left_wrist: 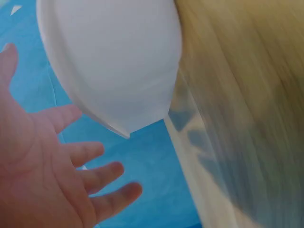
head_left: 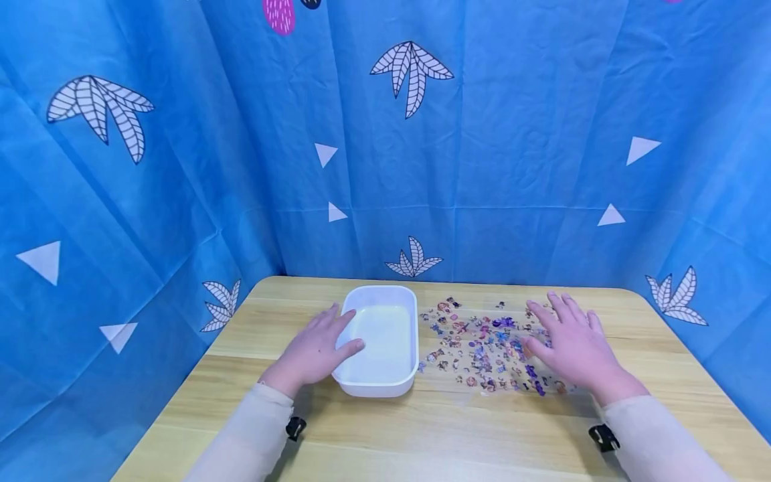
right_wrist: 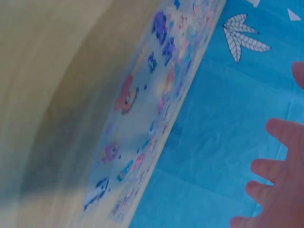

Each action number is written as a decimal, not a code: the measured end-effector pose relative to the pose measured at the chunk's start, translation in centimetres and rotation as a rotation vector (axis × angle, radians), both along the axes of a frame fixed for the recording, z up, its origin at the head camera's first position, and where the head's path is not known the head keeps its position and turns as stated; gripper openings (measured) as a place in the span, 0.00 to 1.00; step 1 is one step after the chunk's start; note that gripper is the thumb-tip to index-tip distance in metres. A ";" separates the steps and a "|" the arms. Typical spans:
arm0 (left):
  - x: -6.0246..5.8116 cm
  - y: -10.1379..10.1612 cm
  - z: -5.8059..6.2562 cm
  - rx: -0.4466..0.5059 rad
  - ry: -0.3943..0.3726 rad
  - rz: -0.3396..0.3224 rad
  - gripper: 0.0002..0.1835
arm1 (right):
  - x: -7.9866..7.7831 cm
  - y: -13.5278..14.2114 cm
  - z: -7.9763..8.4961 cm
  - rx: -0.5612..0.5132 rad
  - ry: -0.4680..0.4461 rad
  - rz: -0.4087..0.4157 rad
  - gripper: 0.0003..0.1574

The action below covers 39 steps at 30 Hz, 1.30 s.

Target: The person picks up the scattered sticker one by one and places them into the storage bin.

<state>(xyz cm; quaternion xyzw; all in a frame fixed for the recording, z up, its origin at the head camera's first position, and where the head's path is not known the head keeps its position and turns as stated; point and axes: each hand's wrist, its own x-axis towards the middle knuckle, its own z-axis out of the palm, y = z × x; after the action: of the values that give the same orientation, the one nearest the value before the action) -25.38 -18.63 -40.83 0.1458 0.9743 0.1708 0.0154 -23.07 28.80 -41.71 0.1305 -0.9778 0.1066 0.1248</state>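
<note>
A white rectangular tub [head_left: 383, 389] with rounded corners stands on the wooden table, nothing visible inside it. My left hand [head_left: 319, 348] is over its left rim, fingers spread; in the left wrist view the fingers [left_wrist: 107, 178] look straight beside the tub's wall [left_wrist: 114, 66], and contact is hard to tell. To the tub's right lie clear sheets of small colourful cartoon stickers [head_left: 482, 348]. Above their right end hovers my right hand [head_left: 572, 345], its fingers spread and holding nothing. The right wrist view shows the stickers [right_wrist: 126, 95] on clear film, apart from the fingers [right_wrist: 285, 133].
The wooden table [head_left: 409, 442] has rounded far corners. A blue curtain [head_left: 518, 134] with leaf and triangle prints hangs behind it and along both sides. Each sleeve carries a black clip-like piece [head_left: 295, 428] near the wrist.
</note>
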 end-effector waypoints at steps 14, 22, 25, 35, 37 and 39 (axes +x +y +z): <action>-2.4 -1.8 -0.2 0.627 -0.283 0.033 0.37 | -0.9 3.7 0.8 -0.226 -0.150 0.018 0.49; -3.7 -1.8 -0.9 0.741 -0.334 0.132 0.31 | -1.0 4.9 0.3 -0.263 -0.154 0.047 0.47; -4.0 -1.8 -1.3 0.743 -0.359 0.129 0.28 | -1.1 5.4 0.0 -0.281 -0.155 0.056 0.46; -4.4 -1.9 -2.1 0.762 -0.403 0.148 0.28 | -2.2 7.9 -0.1 -0.343 -0.208 0.015 0.41; -4.4 -1.9 -2.3 0.766 -0.398 0.149 0.28 | -2.6 8.4 -0.1 -0.361 -0.229 0.001 0.41; -4.5 -2.0 -2.6 0.769 -0.397 0.151 0.28 | -3.0 9.0 -0.3 -0.397 -0.263 -0.019 0.42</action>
<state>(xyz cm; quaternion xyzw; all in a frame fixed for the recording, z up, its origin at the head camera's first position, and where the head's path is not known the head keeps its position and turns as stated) -29.85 -20.67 -43.46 0.0339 0.8260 0.5464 0.1342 -26.06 37.79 -41.97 0.0791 -0.9467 0.3115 0.0204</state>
